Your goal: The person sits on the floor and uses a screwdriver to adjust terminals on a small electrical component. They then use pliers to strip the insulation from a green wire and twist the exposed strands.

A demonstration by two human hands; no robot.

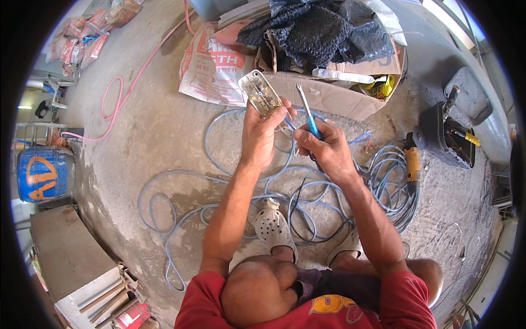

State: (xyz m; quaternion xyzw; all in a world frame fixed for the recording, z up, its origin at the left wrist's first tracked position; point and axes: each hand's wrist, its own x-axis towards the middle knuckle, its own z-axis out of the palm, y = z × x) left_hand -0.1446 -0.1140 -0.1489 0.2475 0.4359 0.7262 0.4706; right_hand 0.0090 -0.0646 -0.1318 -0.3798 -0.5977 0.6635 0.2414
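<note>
The person holds a small open case [257, 90] in the left hand [258, 140]. The case is near the middle, toward 12 o'clock, and its long side leans toward 11 o'clock. Its open face is turned up, so little metal bits show inside. The thumb and fingers are closed around its lower end.

The right hand [323, 145] is closed around a screwdriver [311, 123] with a blue handle. Its thin metal tip points between 11 and 12 o'clock. The tip is beside the case but does not touch it. A bit of blue wire [289, 122] shows between the two hands.

Under the hands, loops of blue-gray cable [383, 186] lie on the floor [137, 142]. They bunch up in a thick pile toward 4 o'clock. A yellow and black power tool [412, 162] sits at 3 o'clock, by that pile. Farther out the same way is a black bin [433, 131] with tools in it.

A cardboard box [323, 96] sits at 1 o'clock with black plastic [315, 35] on top. A white and red sack [211, 71] is at 11 o'clock, a pink hose [118, 98] at 10, and a blue barrel [60, 170] at 9. A pale shoe [271, 226] with holes is at 6 o'clock.
</note>
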